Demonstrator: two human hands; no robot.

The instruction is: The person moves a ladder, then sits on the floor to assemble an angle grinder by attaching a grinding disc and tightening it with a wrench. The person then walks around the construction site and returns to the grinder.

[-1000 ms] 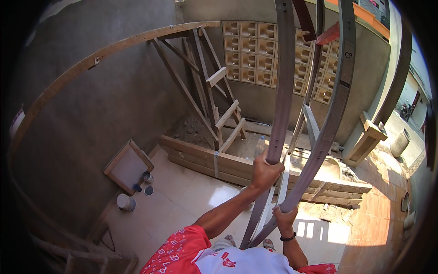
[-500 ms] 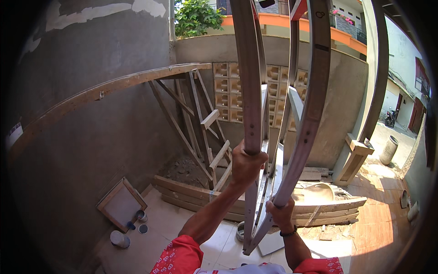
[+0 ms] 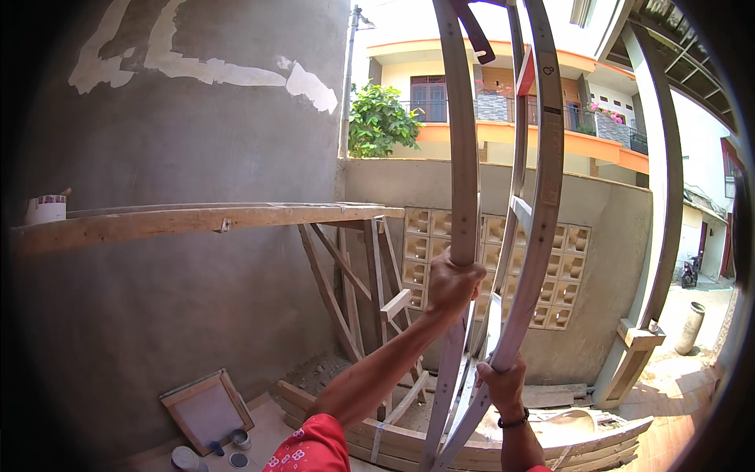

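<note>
An upright metal stepladder (image 3: 544, 185) with long grey side rails fills the middle of the view, its two rail sets standing close together. My left hand (image 3: 454, 285) is wrapped round the left rail. Lower down, my right hand (image 3: 505, 385), with a dark bracelet at the wrist, grips the right rail. Between the rails near the top a dark hooked bar (image 3: 476, 35) hangs. The ladder's top runs out of the picture, and its feet are out of sight below.
A wooden plank (image 3: 149, 226) on a timber trestle (image 3: 346, 295) runs along the plastered wall, with a paint can (image 3: 47, 209) on it. Curved boards (image 3: 393, 436) lie low ahead. A framed panel (image 3: 206, 413) leans by small pots at lower left. A post (image 3: 659, 189) stands right.
My view has tilted upward, so the surroundings sit lower and more of the house across shows. Both hands keep their holds on the stepladder.
</note>
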